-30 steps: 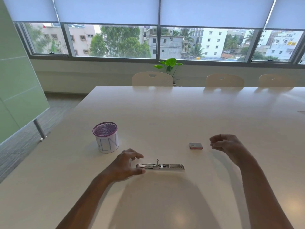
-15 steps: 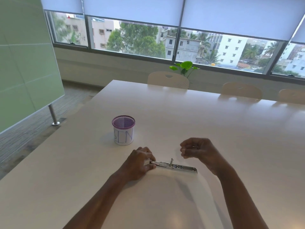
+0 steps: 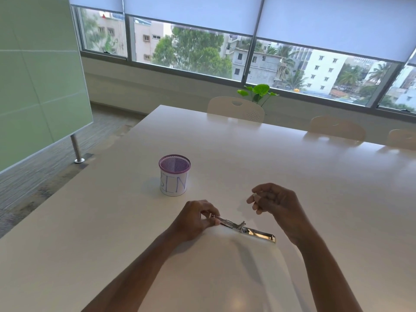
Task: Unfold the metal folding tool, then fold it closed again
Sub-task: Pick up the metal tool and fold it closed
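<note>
The metal folding tool is seen lying stretched out on the near part of the white table, running from near left to near right, with a small piece standing up at its middle. Its left end is pinched between the thumb and fingertips of the left hand, which is closed on it and rests on the table. The right end of the tool is left free on the tabletop. The right hand is held above the table just beyond the tool, apart from it, with the fingers loosely curled inward and nothing visibly gripped; whether a small object is tucked inside cannot be told. To the far left of the hands a purple-rimmed mesh cup with a white paper wrap marked in blue is stood upright, well apart from the tool. Pale chairs are lined along the far edge of the table, and a green plant is seen behind them under the windows
</note>
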The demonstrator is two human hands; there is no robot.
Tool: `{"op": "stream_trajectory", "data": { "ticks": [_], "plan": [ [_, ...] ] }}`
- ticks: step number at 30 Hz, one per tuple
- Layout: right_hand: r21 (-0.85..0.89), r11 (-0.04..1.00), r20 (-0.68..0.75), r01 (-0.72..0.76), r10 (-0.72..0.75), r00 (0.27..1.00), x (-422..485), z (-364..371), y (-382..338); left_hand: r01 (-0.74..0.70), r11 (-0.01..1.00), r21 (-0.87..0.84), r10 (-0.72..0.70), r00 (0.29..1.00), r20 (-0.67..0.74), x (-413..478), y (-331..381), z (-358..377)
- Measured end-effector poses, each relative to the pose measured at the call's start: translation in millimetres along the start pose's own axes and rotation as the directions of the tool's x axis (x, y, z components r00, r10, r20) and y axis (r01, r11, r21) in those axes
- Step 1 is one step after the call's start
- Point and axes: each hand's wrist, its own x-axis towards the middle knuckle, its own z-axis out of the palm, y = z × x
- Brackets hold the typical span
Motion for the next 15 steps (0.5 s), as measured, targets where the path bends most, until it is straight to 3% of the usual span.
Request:
{"op": "stream_trajectory", "data": {
  "ticks": [4, 9, 15],
  "plan": [
    [0.181, 0.983, -0.019, -0.034, 0.038, 0.999, -4, -2, 0, 0.100, 0.939, -0.329, -0.118, 0.992, -0.037, -1, 4, 1],
    [0.254, 0.967, 0.017, -0.033, 0.030, 0.999, -9, 1, -12, 0.063, 0.712, -0.700, -0.185, 0.978, -0.100, -1, 15, 1],
    [0.119, 0.992, 0.029, 0.041, -0.044, 0.999, -13, 17, -26, 0.082, 0.557, -0.827, -0.235, 0.970, -0.063, 0, 20, 5]
  ]
}}
